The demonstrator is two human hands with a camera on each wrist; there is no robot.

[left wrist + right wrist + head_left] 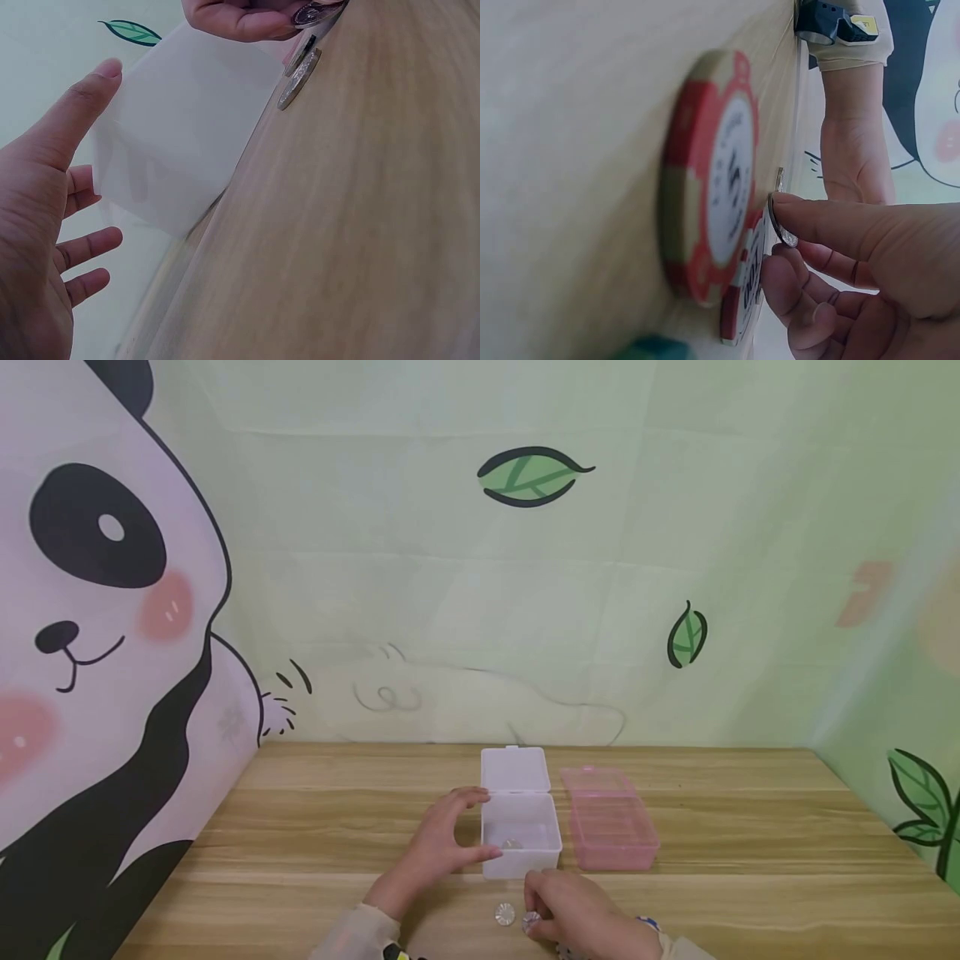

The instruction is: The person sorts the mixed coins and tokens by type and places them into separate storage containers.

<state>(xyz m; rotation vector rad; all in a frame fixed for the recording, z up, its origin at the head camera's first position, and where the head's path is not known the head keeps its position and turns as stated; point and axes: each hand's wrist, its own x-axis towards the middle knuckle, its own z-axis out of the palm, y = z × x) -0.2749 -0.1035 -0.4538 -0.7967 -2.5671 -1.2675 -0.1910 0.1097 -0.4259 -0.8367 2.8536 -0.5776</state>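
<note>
Pale green cloth printed with a panda hung behind a wood-grain table. On the table stood a white box, its lid laid back, with a pink box just to its right. The left hand was spread wide about the white box's left side; whether its fingertips truly touched the plastic was hard to tell. In front of the box, the right hand pinched a silvery coin between thumb and fingers. A second coin lay just beside that pinch, and a round piece rested inside the white box. Near the right hand were a red-and-cream poker chip and another chip.

So thin a disc could have slipped from a loose pinch and rolled off. Crowding fingers might have knocked the second coin, and with the left hand so open, a bump might have slid the box.
</note>
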